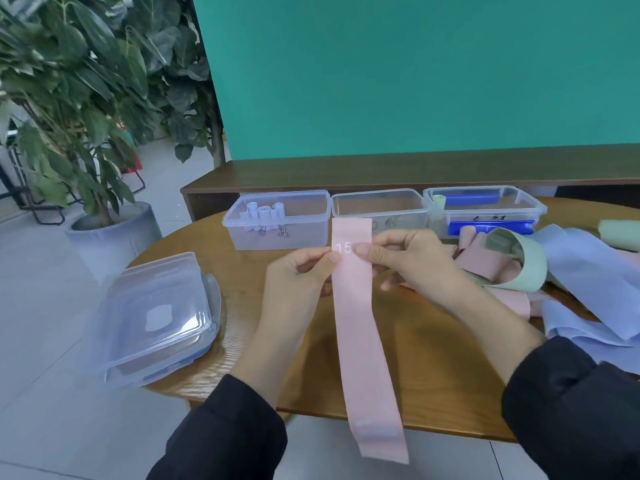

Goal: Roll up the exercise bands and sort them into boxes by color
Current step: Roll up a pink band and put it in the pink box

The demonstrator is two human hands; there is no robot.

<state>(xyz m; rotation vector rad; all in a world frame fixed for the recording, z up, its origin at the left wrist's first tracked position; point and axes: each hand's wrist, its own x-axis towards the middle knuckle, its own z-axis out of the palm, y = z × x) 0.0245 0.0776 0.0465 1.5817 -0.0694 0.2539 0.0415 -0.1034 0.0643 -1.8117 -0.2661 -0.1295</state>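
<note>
A long pink band (360, 334) marked "15" runs from the boxes toward me and hangs over the table's near edge. My left hand (298, 275) pinches its left edge near the number, and my right hand (405, 261) pinches the right edge. Three clear boxes stand in a row behind: the left box (277, 233) holds several rolled pale blue bands (265, 213), the middle box (381, 202) looks empty, and the right box (485, 206) holds a rolled green band (438, 202). A heap of loose pink, green and pale blue bands (554, 271) lies at the right.
Stacked clear lids (156, 320) lie at the table's left edge. The round wooden table (443, 368) ends just before my sleeves. A dark wooden shelf (381, 174) and a green wall rise behind the boxes. A potted plant (86, 133) stands on the floor at left.
</note>
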